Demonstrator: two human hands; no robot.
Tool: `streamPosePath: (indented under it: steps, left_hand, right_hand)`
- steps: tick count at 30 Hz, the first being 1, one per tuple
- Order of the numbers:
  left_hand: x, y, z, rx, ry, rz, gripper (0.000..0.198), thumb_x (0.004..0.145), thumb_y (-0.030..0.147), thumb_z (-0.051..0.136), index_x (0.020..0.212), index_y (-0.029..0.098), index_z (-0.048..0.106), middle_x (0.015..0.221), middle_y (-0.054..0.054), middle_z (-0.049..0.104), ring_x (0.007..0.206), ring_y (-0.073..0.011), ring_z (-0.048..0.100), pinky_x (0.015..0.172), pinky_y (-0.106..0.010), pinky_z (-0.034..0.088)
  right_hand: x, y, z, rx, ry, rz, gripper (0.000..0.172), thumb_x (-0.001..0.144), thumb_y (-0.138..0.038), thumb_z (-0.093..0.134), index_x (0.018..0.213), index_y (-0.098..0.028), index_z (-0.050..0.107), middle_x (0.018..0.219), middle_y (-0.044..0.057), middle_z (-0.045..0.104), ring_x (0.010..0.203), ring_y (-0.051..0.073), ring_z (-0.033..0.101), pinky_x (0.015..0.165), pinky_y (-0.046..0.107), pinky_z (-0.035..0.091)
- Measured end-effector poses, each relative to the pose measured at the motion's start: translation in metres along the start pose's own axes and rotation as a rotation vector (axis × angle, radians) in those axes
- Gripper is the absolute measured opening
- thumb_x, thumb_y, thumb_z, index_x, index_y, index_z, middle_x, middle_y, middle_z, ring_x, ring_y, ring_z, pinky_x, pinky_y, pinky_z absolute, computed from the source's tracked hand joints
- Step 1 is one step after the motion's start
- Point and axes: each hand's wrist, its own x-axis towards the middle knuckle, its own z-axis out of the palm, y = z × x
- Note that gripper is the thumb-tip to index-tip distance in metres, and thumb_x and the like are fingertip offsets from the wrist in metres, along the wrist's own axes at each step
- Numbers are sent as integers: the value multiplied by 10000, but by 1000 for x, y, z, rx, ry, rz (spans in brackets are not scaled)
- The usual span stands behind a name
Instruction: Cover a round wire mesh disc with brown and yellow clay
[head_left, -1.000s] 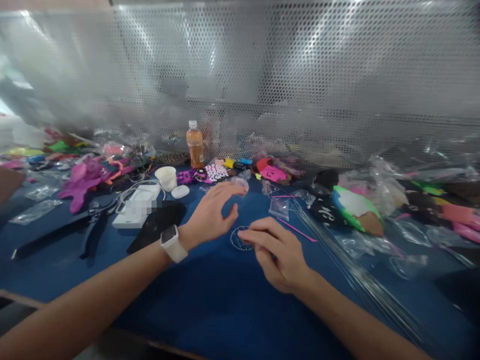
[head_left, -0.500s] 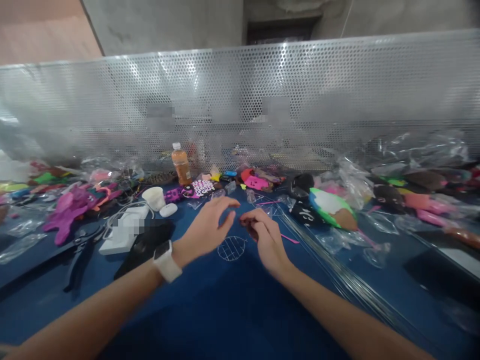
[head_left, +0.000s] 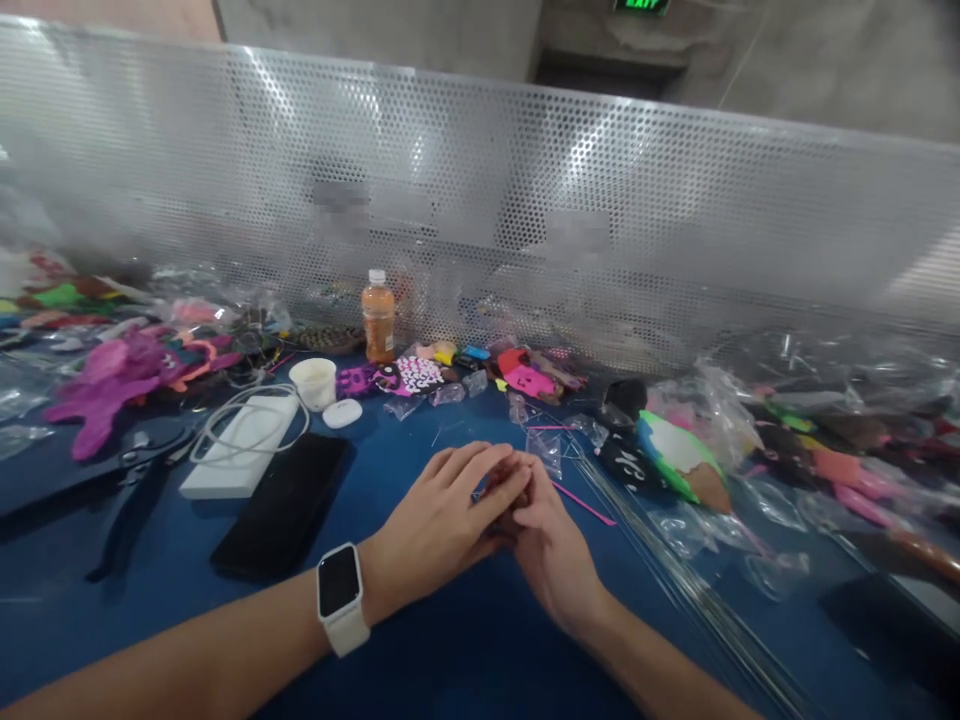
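My left hand (head_left: 439, 520), with a white watch (head_left: 340, 585) on its wrist, is closed over a small dark brown lump (head_left: 516, 487) that looks like soft clay. From the other side, the fingers of my right hand (head_left: 551, 545) curl around the same lump, so both hands touch in front of me. Most of the lump is covered by fingers. The oval wire mesh that lay on the blue table is out of sight, and I cannot tell whether it is under the hands or in them.
A black phone (head_left: 281, 510), white box with cable (head_left: 244, 450), pliers (head_left: 139, 470) and white cup (head_left: 313, 383) are on the left. Behind stands a drink bottle (head_left: 378, 315). Long metal wires (head_left: 697, 590) run along the right, beside a clay piece (head_left: 682, 455) and plastic wrappers.
My two hands have come together, the left closing over the brown lump that the right was pinching. The wire mesh has gone from view. The camera view has shifted and tilted.
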Motion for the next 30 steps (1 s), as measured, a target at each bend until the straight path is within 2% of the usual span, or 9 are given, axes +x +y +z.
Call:
streamPosePath:
  steps: [3,7,10,13,18,20,25,28,30]
  left_hand:
    - [-2,-5,-2,-41,39,-39,389,1035,328,645,1392,189,573,1562,-169,482,1440,-346,462,1149,-555,490]
    - [-6,-8,-5,-151,101,-90,179,1067,257,581,1226,196,636,1520,-140,520,1442,-303,470,1161,-512,481]
    - [-8,-10,-8,-202,148,-87,175,1066,234,583,1225,185,638,1412,-136,604,1345,-286,547,1076,-480,527]
    - [-8,-12,-8,-248,177,-83,147,1071,240,580,1185,193,661,1335,-120,650,1258,-273,599,1008,-460,542]
    - [-8,-16,-7,-293,188,-15,150,1055,243,613,1190,206,665,1403,-121,623,1307,-268,593,1072,-468,529]
    - [-8,-15,-8,-311,146,-27,246,1037,224,629,1283,208,632,1435,-132,603,1339,-267,579,1093,-457,527]
    - [-9,-14,-11,-310,50,-71,691,969,307,753,1567,237,414,1513,-155,544,1429,-308,498,1175,-501,459]
    - [-9,-18,-8,-244,70,-40,513,1001,304,723,1472,246,528,1459,-122,596,1386,-293,519,1149,-502,449]
    - [-9,-23,-5,-197,98,-36,334,1010,308,708,1326,234,631,1347,-97,663,1272,-285,579,1055,-489,486]
  right_hand:
    - [0,-2,0,-21,-69,27,486,827,-182,573,1292,-322,548,1052,25,632,955,205,642,804,326,569]
    - [3,1,-4,-82,-146,5,401,964,-351,669,1351,-329,569,1071,24,678,995,197,669,895,345,563]
    - [5,2,-8,-171,-163,-41,372,945,-456,740,1266,-288,659,1133,45,696,1016,197,675,909,348,565]
    - [6,0,-9,-214,-169,-56,359,908,-456,796,1195,-263,698,1001,22,709,881,169,680,831,329,587]
    - [7,-6,-5,-120,-185,-13,391,859,-373,859,1184,-269,670,914,-2,757,833,173,758,806,336,630]
    - [8,-7,-4,-106,-183,9,396,861,-367,859,1183,-259,656,914,8,783,859,190,785,825,353,641]
    - [10,-9,-4,-113,-128,30,397,876,-381,847,1181,-234,640,879,6,794,836,186,785,820,356,641]
    - [11,-13,-7,-190,-122,53,365,883,-374,839,1165,-216,670,867,6,786,807,173,768,759,323,625]
    - [13,-14,-10,-246,-127,79,353,889,-376,832,1173,-207,707,923,29,798,857,176,767,791,327,623]
